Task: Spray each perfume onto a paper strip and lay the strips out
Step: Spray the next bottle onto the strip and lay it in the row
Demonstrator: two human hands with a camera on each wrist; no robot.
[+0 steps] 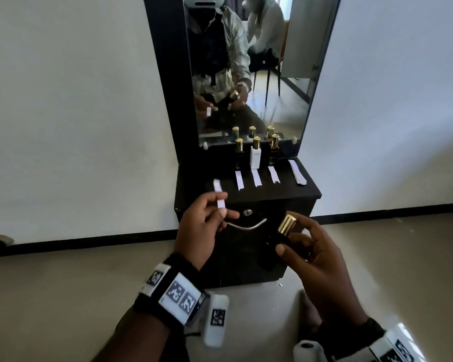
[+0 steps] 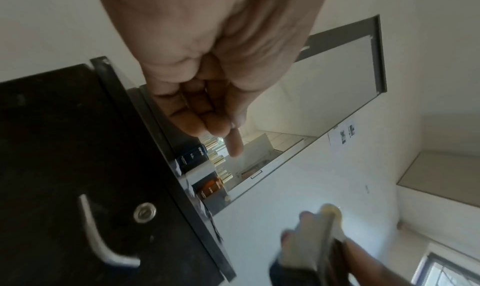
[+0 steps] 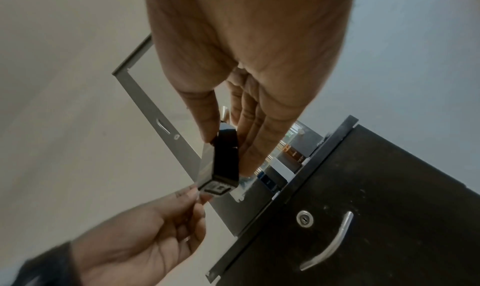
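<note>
My left hand (image 1: 215, 210) pinches a white paper strip (image 1: 220, 195) in front of the black cabinet (image 1: 293, 197). My right hand (image 1: 306, 244) grips a black perfume bottle with a gold cap (image 1: 287, 224), tilted toward the strip; the bottle's black body (image 3: 223, 163) shows between thumb and fingers. Three more bottles stand at the back of the cabinet top: a dark one (image 1: 239, 152), a white one (image 1: 256, 155) and a brown one (image 1: 273, 151). In front of each lies a strip (image 1: 239, 180), (image 1: 256, 177), (image 1: 274, 174).
A small stack of spare strips (image 1: 297, 171) lies at the cabinet top's right. A mirror (image 1: 246, 74) rises behind the bottles and reflects me and a seated person. The cabinet door has a lock (image 1: 247, 212) and a curved metal handle (image 1: 246, 226).
</note>
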